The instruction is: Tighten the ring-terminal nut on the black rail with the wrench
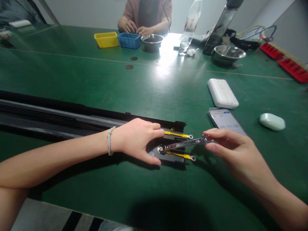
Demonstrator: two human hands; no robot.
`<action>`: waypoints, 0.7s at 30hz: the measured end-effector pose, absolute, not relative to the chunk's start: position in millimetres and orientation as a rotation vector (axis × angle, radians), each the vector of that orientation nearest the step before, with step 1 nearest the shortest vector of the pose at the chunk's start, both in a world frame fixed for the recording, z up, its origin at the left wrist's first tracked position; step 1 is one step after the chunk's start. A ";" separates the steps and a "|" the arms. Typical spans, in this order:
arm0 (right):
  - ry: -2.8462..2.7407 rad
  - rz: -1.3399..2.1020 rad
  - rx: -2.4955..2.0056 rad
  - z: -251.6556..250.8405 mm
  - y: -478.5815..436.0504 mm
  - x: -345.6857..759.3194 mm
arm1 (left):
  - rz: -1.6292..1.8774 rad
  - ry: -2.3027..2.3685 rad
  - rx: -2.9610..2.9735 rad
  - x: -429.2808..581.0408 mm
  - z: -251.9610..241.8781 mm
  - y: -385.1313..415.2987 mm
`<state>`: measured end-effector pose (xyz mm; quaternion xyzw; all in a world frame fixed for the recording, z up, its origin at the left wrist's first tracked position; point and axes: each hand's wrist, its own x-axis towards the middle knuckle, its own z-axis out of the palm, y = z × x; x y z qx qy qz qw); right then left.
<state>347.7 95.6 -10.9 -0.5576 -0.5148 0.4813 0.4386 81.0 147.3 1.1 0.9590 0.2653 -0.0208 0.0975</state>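
A long black metal profile [93,120] lies across the green table, its open end near the middle. My left hand [141,139] rests on that end, fingers spread over the part, thumb toward the near side. My right hand [226,144] pinches the open-jaw end of a silver wrench [185,143] between thumb and fingers. The wrench's ring end sits at a round nut or bolt [161,149] on the profile. Two yellow wires with ring terminals stick out of the end, one behind the wrench [178,134] and one in front of it [183,156].
A phone [226,121], a white box-shaped device [222,93] and a pale green case [272,121] lie right. Farther back are yellow [106,40] and blue bins [129,41], metal bowls [229,54], a bottle [190,29], red trays [292,69] and a seated person [146,16].
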 end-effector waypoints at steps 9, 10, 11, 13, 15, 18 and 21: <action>-1.521 1.300 -1.202 -3.7 89.6 353.9 | -0.055 0.791 2.851 83.3 -2.2 152.6; -1.552 1.308 -1.187 -3.8 87.8 354.3 | -0.058 0.791 2.851 83.9 -2.6 153.3; -1.581 1.312 -1.171 -3.8 85.9 354.1 | -0.060 0.790 2.852 84.4 -2.9 153.9; -1.642 1.313 -1.155 -3.5 82.2 352.6 | -0.065 0.791 2.850 85.1 -3.4 154.7; -1.686 1.310 -1.151 -2.8 79.1 350.3 | -0.063 0.790 2.847 85.6 -3.8 155.1; -1.708 1.305 -1.154 -1.5 77.6 348.1 | -0.046 0.785 2.846 85.5 -4.2 155.4; -1.695 1.277 -1.156 -0.8 79.9 348.8 | -0.037 0.781 2.849 84.4 -3.4 154.9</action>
